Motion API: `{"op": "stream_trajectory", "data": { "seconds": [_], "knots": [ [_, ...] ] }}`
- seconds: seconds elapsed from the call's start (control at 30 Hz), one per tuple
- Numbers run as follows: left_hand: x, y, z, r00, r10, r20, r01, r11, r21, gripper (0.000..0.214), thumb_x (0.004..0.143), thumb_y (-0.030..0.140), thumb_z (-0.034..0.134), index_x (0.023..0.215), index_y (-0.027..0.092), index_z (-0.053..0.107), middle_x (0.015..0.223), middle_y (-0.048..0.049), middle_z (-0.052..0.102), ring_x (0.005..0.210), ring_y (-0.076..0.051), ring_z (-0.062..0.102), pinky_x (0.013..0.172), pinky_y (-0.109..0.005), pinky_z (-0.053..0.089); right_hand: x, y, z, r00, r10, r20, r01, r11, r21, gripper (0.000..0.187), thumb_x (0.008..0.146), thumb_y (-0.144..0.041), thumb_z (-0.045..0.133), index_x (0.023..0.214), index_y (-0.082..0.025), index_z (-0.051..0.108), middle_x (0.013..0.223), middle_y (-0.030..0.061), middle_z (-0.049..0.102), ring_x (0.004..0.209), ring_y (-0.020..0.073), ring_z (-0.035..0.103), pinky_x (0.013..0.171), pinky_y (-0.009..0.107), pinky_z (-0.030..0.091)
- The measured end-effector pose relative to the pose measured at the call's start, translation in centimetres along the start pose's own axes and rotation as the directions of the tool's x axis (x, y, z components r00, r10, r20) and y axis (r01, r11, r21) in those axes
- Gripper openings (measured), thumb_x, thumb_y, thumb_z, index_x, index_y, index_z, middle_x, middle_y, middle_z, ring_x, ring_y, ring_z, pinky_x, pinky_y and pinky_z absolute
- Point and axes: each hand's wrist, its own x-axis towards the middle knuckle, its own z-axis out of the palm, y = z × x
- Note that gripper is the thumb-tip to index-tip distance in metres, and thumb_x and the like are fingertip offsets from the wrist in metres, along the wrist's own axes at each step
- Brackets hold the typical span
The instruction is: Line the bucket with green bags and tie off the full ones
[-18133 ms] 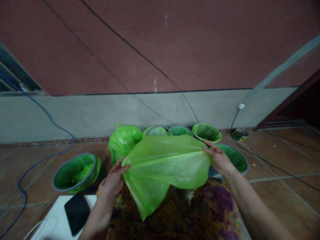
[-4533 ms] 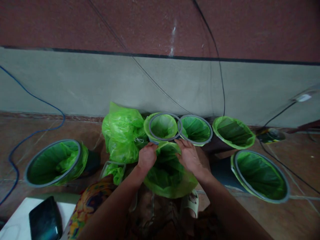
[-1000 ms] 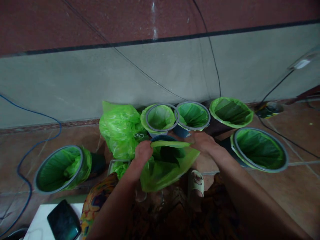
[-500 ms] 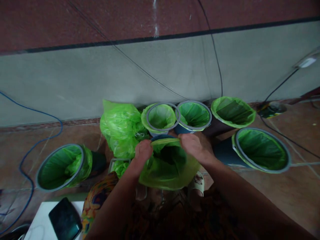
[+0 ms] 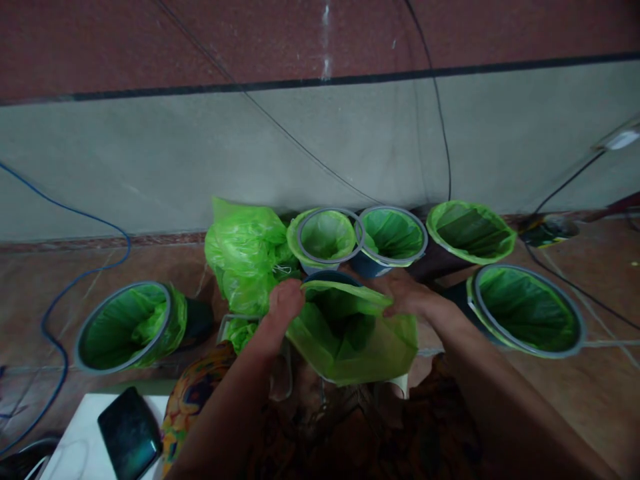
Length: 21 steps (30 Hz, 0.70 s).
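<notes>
Between my hands a green plastic bin bag (image 5: 350, 347) hangs with its mouth spread and its lower part draped toward me. My left hand (image 5: 286, 301) is closed on the left side of the bag's rim. On the right side, my right hand (image 5: 407, 293) grips the rim, its fingertips partly hidden. Just behind the bag shows the dark blue rim of a bin (image 5: 333, 275); the rest of that bin is hidden by the bag.
Lined bins stand by the wall: a small one (image 5: 306, 265), a blue one (image 5: 373, 267) and a dark one (image 5: 434, 257). Other lined bins flank me at left (image 5: 197, 323) and right (image 5: 457, 300). A bulging green bag (image 5: 245, 247) sits behind. A phone-like black object (image 5: 131, 433) lies on a white surface (image 5: 75, 433).
My right hand has shifted right along the bag's rim, stretching the mouth wider. My left hand keeps its hold. The view has tilted slightly.
</notes>
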Motion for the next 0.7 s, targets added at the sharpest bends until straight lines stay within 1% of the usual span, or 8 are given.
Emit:
{"op": "stream_trajectory", "data": {
  "seconds": [0.07,0.13,0.27,0.3,0.37,0.47,0.6,0.7],
  "knots": [
    [-0.2,0.6,-0.1,1.0,0.024,0.006,-0.024,1.0,-0.014,0.035,0.095,0.033,0.042,0.105,0.015,0.07,0.102,-0.014,0.071,0.102,-0.027,0.066,0.085,-0.034,0.05,0.1,-2.7,0.1,0.995,-0.089,-0.035,0.089,0.996,0.004,0.078,0.064,-0.035,0.081,0.135,-0.018,0.052,0.125,0.0165,0.063,0.115,0.0313,0.059,0.092,0.036,0.047],
    [-0.4,1.2,-0.3,0.999,0.053,0.009,-0.053,0.998,-0.03,0.034,0.094,0.032,0.042,0.104,0.016,0.07,0.102,-0.0132,0.071,0.101,-0.027,0.067,0.084,-0.034,0.051,0.4,-5.4,0.3,0.98,-0.173,-0.098,0.176,0.984,0.019,0.078,0.073,-0.033,0.074,0.142,-0.018,0.042,0.131,0.0162,0.06,0.12,0.0295,0.057,0.096,0.036,0.044],
    [-0.6,1.8,-0.5,0.995,0.098,0.01,-0.097,0.994,-0.045,0.033,0.093,0.029,0.042,0.104,0.017,0.071,0.103,-0.0125,0.072,0.099,-0.026,0.067,0.085,-0.034,0.05,0.7,-8.9,1.0,0.974,-0.208,-0.089,0.205,0.978,-0.046,0.033,0.092,-0.027,0.048,0.122,-0.018,0.06,0.116,0.0126,0.069,0.105,0.0235,0.064,0.09,0.031,0.046],
    [-0.6,1.8,-0.5,0.995,0.103,0.01,-0.102,0.994,-0.046,0.033,0.093,0.029,0.043,0.105,0.017,0.071,0.104,-0.0125,0.072,0.1,-0.026,0.066,0.085,-0.034,0.05,0.7,-9.3,1.1,0.976,-0.204,-0.07,0.199,0.978,-0.069,0.03,0.094,-0.026,0.043,0.114,-0.018,0.064,0.111,0.0118,0.071,0.101,0.0227,0.066,0.087,0.03,0.047],
    [-0.6,1.7,-0.3,0.995,0.103,0.007,-0.103,0.994,-0.049,0.032,0.092,0.027,0.043,0.107,0.017,0.07,0.106,-0.0124,0.071,0.101,-0.026,0.066,0.087,-0.033,0.05,0.7,-9.6,1.2,0.981,-0.187,-0.054,0.181,0.978,-0.103,0.032,0.095,-0.023,0.037,0.105,-0.018,0.067,0.106,0.0112,0.072,0.097,0.0221,0.067,0.082,0.029,0.048],
    [-0.4,1.4,-0.1,0.996,0.087,0.015,-0.086,0.995,-0.045,0.033,0.091,0.024,0.044,0.109,0.017,0.07,0.106,-0.0117,0.071,0.101,-0.026,0.066,0.087,-0.033,0.05,0.7,-9.0,0.8,0.989,-0.129,-0.076,0.12,0.986,-0.116,0.031,0.092,-0.019,0.039,0.102,-0.016,0.068,0.104,0.0129,0.073,0.096,0.0235,0.067,0.079,0.029,0.048],
    [-0.3,1.0,-0.2,0.998,0.062,0.0,-0.062,0.995,-0.078,0.035,0.092,0.024,0.041,0.11,0.02,0.07,0.106,-0.0103,0.071,0.099,-0.024,0.066,0.086,-0.032,0.05,1.0,-7.2,-0.1,0.996,-0.012,-0.091,0.001,0.992,-0.125,0.033,0.091,-0.016,0.039,0.101,-0.014,0.07,0.101,0.0155,0.073,0.097,0.0276,0.069,0.081,0.034,0.05],
    [-0.3,0.7,-0.6,0.999,0.029,-0.027,-0.032,0.992,-0.124,0.035,0.093,0.025,0.04,0.109,0.02,0.071,0.107,-0.01,0.07,0.097,-0.023,0.067,0.083,-0.03,0.05,1.0,-5.1,-0.7,0.994,0.098,-0.053,-0.104,0.986,-0.134,0.033,0.089,-0.016,0.042,0.096,-0.011,0.073,0.1,0.0195,0.073,0.1,0.0305,0.069,0.079,0.035,0.051]
  ]
}}
